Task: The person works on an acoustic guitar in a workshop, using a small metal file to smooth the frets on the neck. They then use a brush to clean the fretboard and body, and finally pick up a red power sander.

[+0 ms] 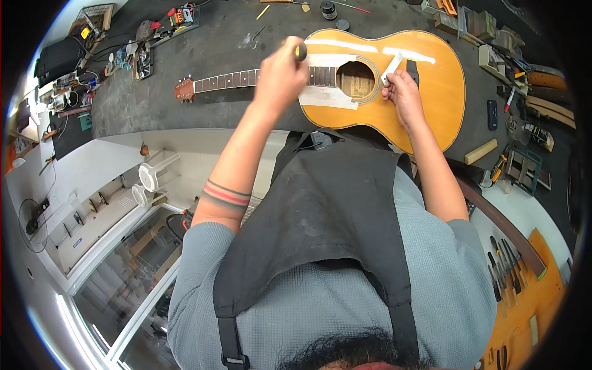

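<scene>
An acoustic guitar (435, 105) with a honey-coloured top lies on the dark workbench, its headstock (184, 89) pointing left. White protective strips (330, 98) cover the top on both sides of the fretboard (231, 80), beside the sound hole (356, 79). Over the neck end of the body, my left hand (282, 74) is closed round a tool with a black and yellow handle (300, 52); the tool's working end is hidden and the hand slightly blurred. Near the bridge (412, 73), the fingers of my right hand (404, 98) pinch a narrow white strip (392, 66).
A dark jar (328, 10) and its lid (343, 24) sit beyond the guitar. At right are a black remote-like device (492, 115), a wooden block (481, 151) and a small vise (523, 168). Tool trays and cables crowd the far left. A white stool (149, 177) stands below the bench.
</scene>
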Motion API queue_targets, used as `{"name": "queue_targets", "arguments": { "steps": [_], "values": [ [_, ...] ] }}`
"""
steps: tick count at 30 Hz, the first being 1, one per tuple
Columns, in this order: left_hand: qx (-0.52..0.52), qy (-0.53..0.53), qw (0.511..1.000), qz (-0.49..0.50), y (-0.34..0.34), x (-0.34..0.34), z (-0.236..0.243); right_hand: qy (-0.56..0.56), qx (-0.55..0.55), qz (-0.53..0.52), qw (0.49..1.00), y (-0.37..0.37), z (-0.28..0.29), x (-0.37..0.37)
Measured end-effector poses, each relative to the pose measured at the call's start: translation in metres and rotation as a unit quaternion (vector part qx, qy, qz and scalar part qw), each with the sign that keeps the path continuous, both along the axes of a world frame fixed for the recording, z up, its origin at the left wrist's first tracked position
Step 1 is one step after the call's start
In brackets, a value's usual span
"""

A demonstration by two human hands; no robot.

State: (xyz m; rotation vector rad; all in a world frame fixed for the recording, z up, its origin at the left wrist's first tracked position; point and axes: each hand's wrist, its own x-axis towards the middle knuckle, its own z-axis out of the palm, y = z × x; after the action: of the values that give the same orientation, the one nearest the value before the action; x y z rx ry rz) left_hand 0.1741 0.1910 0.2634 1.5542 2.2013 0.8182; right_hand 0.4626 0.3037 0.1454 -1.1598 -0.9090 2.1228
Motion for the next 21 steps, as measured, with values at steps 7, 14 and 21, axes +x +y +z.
{"name": "queue_targets", "arguments": {
  "steps": [7,14,21],
  "values": [
    [0.121,-0.256,0.958,0.045,-0.031,-0.003,-0.028,-0.006,0.006,0.014,1.0,0.0,0.003,-0.003],
    [0.154,-0.333,0.922,0.129,-0.016,-0.005,-0.03,-0.007,0.002,0.022,1.0,0.002,0.003,-0.001],
    [0.17,-0.199,0.959,0.112,-0.04,-0.012,-0.019,-0.018,0.008,0.022,1.0,0.001,0.002,-0.001]
  ]
}}
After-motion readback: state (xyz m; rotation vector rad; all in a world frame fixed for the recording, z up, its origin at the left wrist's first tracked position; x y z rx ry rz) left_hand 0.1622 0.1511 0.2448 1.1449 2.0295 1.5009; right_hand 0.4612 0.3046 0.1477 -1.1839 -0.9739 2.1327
